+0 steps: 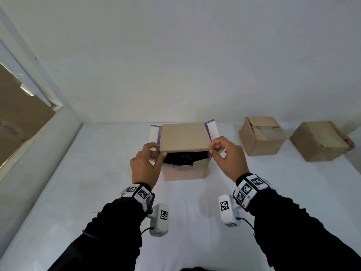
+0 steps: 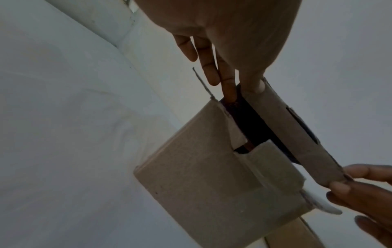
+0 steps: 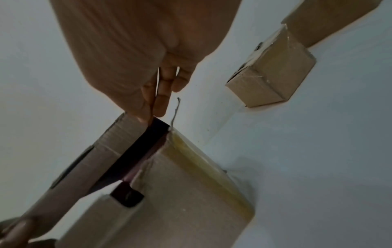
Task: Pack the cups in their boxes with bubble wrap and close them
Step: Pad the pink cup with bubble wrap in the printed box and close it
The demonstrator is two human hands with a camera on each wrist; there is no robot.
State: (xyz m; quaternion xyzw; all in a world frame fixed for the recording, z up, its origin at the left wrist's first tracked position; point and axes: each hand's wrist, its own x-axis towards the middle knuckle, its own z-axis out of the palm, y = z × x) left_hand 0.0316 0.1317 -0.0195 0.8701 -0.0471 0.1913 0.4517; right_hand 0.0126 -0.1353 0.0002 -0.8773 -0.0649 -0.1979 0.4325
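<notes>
Cardboard box (image 1: 185,169) stands mid-desk (image 1: 97,173), its lid flap (image 1: 184,137) lowered most of the way, leaving a dark gap at the front edge. Left hand (image 1: 145,165) pinches the flap's near-left corner; right hand (image 1: 227,155) pinches the near-right corner. Two closed boxes (image 1: 261,135) sit well apart to the right.

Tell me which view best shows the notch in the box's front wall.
The right wrist view: the notch sits large and unobstructed below the lid that both hands are lowering. The left wrist view shows the notch smaller and dimmer. The head view shows it only as a tiny cutout.
</notes>
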